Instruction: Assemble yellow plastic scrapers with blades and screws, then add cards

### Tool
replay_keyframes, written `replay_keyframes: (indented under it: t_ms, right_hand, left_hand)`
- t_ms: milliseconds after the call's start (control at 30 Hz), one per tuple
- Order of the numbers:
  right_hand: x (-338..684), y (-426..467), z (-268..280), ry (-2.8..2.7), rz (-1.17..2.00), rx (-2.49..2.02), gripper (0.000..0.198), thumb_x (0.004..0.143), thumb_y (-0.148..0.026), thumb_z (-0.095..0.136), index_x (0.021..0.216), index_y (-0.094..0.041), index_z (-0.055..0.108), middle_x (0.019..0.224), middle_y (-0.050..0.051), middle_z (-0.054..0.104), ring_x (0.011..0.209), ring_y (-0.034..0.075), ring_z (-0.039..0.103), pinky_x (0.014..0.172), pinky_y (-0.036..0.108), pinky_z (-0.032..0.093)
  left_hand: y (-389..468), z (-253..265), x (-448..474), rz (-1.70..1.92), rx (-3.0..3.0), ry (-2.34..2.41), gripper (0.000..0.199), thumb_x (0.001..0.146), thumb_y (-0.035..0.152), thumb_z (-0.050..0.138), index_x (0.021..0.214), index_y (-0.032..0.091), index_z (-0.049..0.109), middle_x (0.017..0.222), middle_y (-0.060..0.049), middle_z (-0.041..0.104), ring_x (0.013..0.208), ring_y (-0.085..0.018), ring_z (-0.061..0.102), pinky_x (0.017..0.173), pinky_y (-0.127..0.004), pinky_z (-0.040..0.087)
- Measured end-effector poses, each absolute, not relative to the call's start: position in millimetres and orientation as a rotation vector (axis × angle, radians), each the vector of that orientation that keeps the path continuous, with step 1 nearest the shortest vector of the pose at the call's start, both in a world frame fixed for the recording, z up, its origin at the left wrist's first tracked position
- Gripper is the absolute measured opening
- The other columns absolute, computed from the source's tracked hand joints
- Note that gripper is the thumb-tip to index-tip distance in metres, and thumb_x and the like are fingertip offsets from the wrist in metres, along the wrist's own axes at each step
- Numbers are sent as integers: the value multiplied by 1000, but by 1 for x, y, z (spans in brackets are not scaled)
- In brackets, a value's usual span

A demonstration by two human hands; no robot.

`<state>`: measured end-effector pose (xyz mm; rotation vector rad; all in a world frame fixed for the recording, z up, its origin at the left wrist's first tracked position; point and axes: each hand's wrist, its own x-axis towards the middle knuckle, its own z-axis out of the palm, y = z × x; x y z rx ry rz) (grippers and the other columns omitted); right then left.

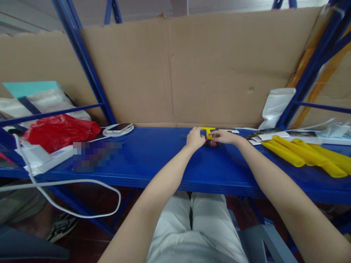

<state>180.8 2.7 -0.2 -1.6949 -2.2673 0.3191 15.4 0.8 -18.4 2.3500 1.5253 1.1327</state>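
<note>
Both hands meet over the blue shelf, around a yellow T-shaped piece (pixel 207 132). My left hand (pixel 195 138) has its fingers curled at the left side of this piece. From the right, my right hand (pixel 224 136) reaches in with bent fingers, its fingertips closed at the yellow piece. Just below the fingers is a red-and-black object (pixel 211 143), partly covered, whose kind I cannot make out. A thin dark rod (pixel 183 136) sticks out to the left behind my left hand; whether it belongs to that object is hidden.
Several yellow tubes (pixel 307 153) lie on the right of the blue shelf (pixel 153 157). At left are a phone (pixel 120 127) on a coiled white cable, a red plastic bag (pixel 61 131) and a hanging white cable (pixel 82 180). Cardboard (pixel 214 69) stands behind.
</note>
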Motion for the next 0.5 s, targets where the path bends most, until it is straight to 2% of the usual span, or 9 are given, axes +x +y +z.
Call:
replay_keyframes:
  t_ms: [200, 333, 500]
  right_hand:
    - [177, 7, -8, -2305, 51, -1683, 48, 72, -8, 52, 119, -14, 61, 82, 6, 69, 67, 14, 60, 63, 21, 44]
    - [176, 6, -8, -2191, -150, -1649, 41, 72, -13, 50, 110, -15, 66, 79, 6, 70, 67, 15, 61, 61, 22, 42]
    - [172, 1, -1, -2004, -155, -1554, 33, 72, -18, 50, 99, -16, 70, 73, 5, 69, 65, 15, 60, 61, 23, 43]
  left_hand:
    - [1, -19, 16, 1122, 2368, 1526, 33, 75, 9, 49, 106, 13, 60, 113, -11, 60, 110, -20, 54, 95, -31, 42]
    - [1, -19, 16, 1115, 2384, 1525, 32, 75, 9, 49, 105, 14, 60, 112, -11, 61, 108, -20, 55, 94, -31, 43]
    - [2, -20, 17, 1091, 2370, 1511, 32, 74, 9, 50, 105, 17, 59, 107, -8, 64, 102, -19, 58, 90, -32, 45]
